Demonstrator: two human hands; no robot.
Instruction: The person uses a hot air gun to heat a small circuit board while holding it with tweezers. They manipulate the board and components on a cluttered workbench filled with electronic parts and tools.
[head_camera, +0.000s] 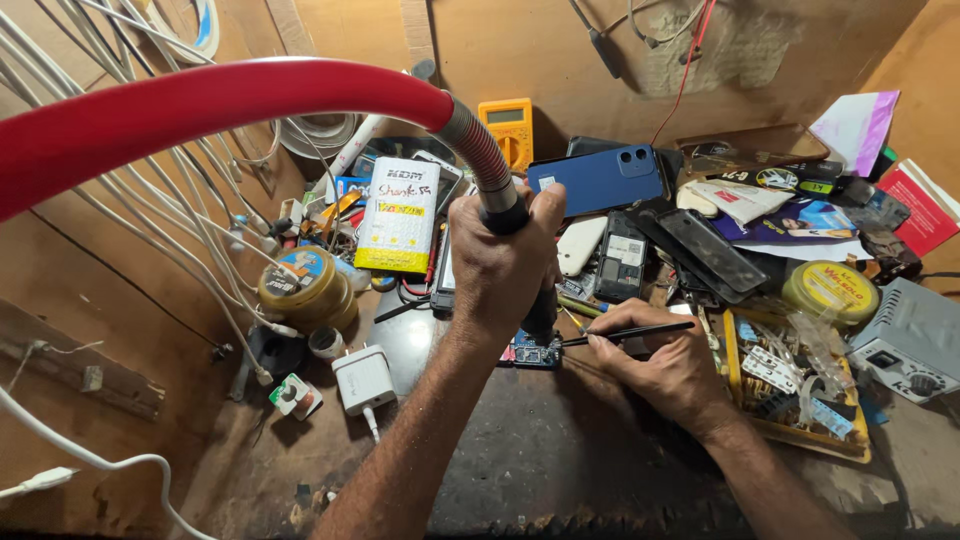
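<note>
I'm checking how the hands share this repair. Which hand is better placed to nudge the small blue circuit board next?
Probably the right hand: it holds thin tweezers whose tip already reaches the circuit board. The left hand is wrapped around the hose nozzle above the board.

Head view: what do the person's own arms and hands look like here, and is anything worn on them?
Both forearms are bare to the bottom edge of the picture: no sleeves or cuffs in view. The left hand and right hand wear no gloves. No watch, bracelet or strap shows on either wrist, and no ring on the visible fingers. Hair is visible along the forearms.
</note>
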